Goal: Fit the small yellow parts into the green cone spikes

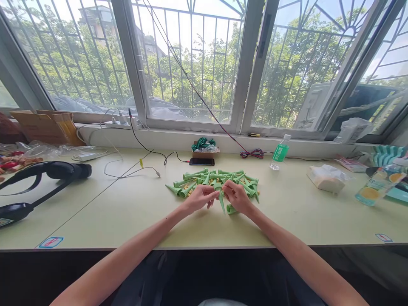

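A heap of several green cone-shaped plastic spikes [216,180] lies on the pale green table [127,212], near its middle. My left hand [199,197] and my right hand [237,196] meet just in front of the heap. Both pinch one green spike [221,199] between them, its point hanging down toward me. Another short green piece [231,209] lies on the table under my right hand.
A black phone [202,161] and a small box of green parts [204,148] lie behind the heap. A water bottle [280,154] stands to the right, a black headset [41,178] at left, a wrapped packet [327,178] and drink bottle [372,189] at far right. Cables cross the table.
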Demonstrator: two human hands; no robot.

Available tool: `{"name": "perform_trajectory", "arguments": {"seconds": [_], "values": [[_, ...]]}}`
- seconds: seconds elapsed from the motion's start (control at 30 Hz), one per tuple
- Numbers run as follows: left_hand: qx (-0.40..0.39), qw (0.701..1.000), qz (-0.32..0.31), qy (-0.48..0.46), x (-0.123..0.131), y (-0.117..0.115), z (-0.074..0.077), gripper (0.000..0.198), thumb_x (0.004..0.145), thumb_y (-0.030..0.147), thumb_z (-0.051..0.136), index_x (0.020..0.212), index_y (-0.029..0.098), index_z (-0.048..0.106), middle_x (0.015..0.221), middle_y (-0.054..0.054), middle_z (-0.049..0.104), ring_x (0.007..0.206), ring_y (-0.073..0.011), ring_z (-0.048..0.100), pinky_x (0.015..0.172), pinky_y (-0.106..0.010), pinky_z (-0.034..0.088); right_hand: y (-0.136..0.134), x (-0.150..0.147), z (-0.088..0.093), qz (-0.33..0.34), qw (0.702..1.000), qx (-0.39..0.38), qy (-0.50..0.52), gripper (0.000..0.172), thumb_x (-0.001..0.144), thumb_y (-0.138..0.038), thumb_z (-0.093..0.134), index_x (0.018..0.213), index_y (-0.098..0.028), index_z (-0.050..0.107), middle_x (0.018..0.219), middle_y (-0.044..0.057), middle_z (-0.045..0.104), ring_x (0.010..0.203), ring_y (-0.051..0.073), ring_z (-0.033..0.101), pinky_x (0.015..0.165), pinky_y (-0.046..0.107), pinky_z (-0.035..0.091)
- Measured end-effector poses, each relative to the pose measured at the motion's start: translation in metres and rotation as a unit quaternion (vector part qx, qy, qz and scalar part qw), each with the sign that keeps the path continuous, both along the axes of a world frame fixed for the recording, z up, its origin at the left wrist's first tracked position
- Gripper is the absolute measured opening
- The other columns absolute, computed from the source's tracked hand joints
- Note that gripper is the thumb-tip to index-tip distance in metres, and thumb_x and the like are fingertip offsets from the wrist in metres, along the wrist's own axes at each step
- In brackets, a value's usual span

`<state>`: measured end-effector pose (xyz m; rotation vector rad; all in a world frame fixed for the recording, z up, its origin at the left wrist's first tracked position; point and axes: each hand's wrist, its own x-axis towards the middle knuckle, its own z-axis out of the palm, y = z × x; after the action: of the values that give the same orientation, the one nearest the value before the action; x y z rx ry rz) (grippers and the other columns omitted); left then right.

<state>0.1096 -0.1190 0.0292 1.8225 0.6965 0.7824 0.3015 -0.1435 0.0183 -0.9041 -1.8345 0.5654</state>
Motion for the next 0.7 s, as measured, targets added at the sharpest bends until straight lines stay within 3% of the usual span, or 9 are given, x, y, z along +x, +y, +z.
{"name": "perform_trajectory", "arguments": {"seconds": [0.4,0.7], "values": [[0.114,0.991,0.064,0.022,0.0021,0.0005,-0.0069,0.041,0.082,0.049,0.062,0.063,0.015,0.052,0.052,0.003,0.050,0.044,-0.0071,0.048,0.042,-0.018,0.037,-0.0009,-0.0024,0.0021,0.000,0.999,-0.042,0.030,0.033,0.094,-0.044,0.043,0.072,-0.020,0.044,0.052,-0.005,0.042,0.044,0.009,0.033,0.044,0.022,0.027],[0.213,0.972,0.098,0.025,0.0043,-0.0035,-0.0011,0.034,0.082,0.040,0.064,0.062,0.014,0.055,0.064,0.001,0.051,0.056,-0.0085,0.051,0.051,-0.019,0.045,0.0006,-0.0031,-0.0003,0.026,0.993,-0.083,0.074,0.035,0.094,-0.046,0.045,0.070,-0.021,0.040,0.048,-0.007,0.035,0.040,0.008,0.030,0.040,0.022,0.022]]}}
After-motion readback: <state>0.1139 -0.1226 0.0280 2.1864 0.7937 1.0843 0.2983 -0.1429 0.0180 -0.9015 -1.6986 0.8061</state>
